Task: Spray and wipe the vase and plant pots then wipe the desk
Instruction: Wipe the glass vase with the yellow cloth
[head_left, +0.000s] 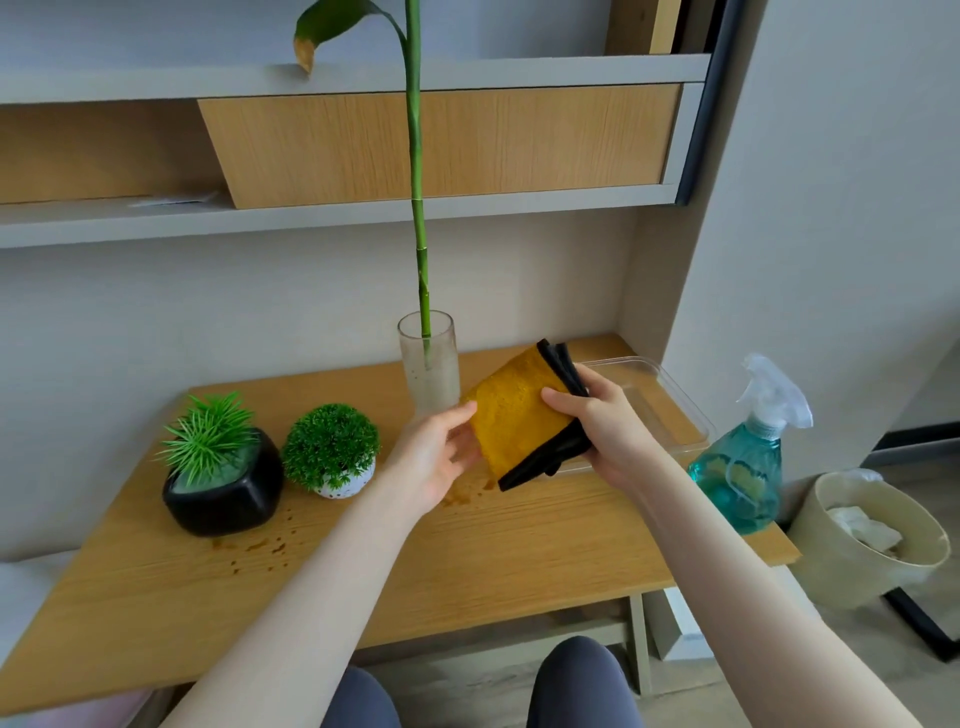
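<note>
While both hands (602, 431) pinch cloth (519, 421) mid-frame | vase (430, 364) spotted, tabletop (467, 545) stained | wiping seemingly unstarted

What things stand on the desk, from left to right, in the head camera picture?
Black pot → white pot → glass vase → yellow cloth, held by both hands above the desk → clear tray → spray bottle.
</note>
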